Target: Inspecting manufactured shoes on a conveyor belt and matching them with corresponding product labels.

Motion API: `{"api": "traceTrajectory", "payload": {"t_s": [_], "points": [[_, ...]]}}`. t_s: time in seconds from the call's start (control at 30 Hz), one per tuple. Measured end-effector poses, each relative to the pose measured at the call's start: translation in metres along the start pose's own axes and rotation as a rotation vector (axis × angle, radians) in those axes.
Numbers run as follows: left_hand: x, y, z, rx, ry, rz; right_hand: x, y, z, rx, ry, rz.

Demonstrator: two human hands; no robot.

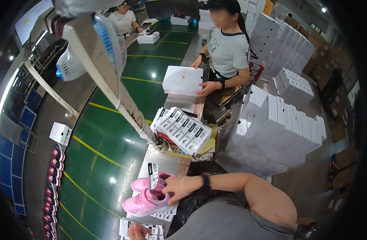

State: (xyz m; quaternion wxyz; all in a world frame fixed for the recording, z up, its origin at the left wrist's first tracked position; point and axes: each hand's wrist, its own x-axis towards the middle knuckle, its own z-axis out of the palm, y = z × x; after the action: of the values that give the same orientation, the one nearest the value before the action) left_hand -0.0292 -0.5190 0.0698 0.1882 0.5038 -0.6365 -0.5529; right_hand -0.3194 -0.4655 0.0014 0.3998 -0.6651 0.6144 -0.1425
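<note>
A pair of pink sneakers stands on the metal ledge in front of me. My right hand [177,188] grips the nearer pink sneaker [141,205] at its collar, fingertips inside the opening. Behind it, the other pink sneaker [140,184] is partly covered. A black-and-white paper tag [153,176] sticks up from the shoes beside my fingers. Low in the picture, my left hand [138,232] is closed over printed label sheets [124,227]; what its fingers pinch, if anything, is too small to make out. More printed paper shows under the shoes.
A thick stack of label sheets [183,130] lies past a pale post [107,76]. The green conveyor belt [111,160] runs alongside, with dark shoes [51,192] lined along its far edge. A co-worker [229,48] holds a white shoebox [183,80]. Stacked shoeboxes [275,124] stand behind.
</note>
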Motion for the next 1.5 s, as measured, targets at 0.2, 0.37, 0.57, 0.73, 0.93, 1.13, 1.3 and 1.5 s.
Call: {"api": "traceTrajectory", "payload": {"t_s": [0.2, 0.37, 0.57, 0.73, 0.93, 1.13, 1.3, 1.5], "points": [[0.043, 0.075, 0.06, -0.365, 0.065, 0.013, -0.149, 0.023, -0.163, 0.215, 0.322, 0.036], [0.103, 0.118, 0.154, -0.406, -0.112, 0.089, -0.18, 0.113, -0.209, 0.065, 0.706, 0.294], [0.134, 0.163, 0.246, -0.498, -0.266, 0.094, -0.093, 0.236, -0.232, -0.184, 0.775, 0.486], [0.141, 0.168, 0.273, -0.422, -0.203, 0.094, -0.039, 0.312, -0.238, -0.312, 0.68, 0.61], [0.143, 0.167, 0.276, -0.314, -0.071, 0.011, -0.001, 0.402, -0.244, -0.308, 0.82, 0.618], [0.141, 0.171, 0.287, -0.266, -0.069, 0.01, -0.019, 0.427, -0.226, -0.325, 0.631, 0.536], [0.144, 0.158, 0.291, -0.284, -0.061, -0.028, -0.073, 0.308, -0.206, 0.459, 0.666, 0.336], [0.15, 0.123, 0.312, -0.09, -0.13, -0.032, -0.112, 0.163, -0.171, 0.784, 0.283, 0.079]]}}
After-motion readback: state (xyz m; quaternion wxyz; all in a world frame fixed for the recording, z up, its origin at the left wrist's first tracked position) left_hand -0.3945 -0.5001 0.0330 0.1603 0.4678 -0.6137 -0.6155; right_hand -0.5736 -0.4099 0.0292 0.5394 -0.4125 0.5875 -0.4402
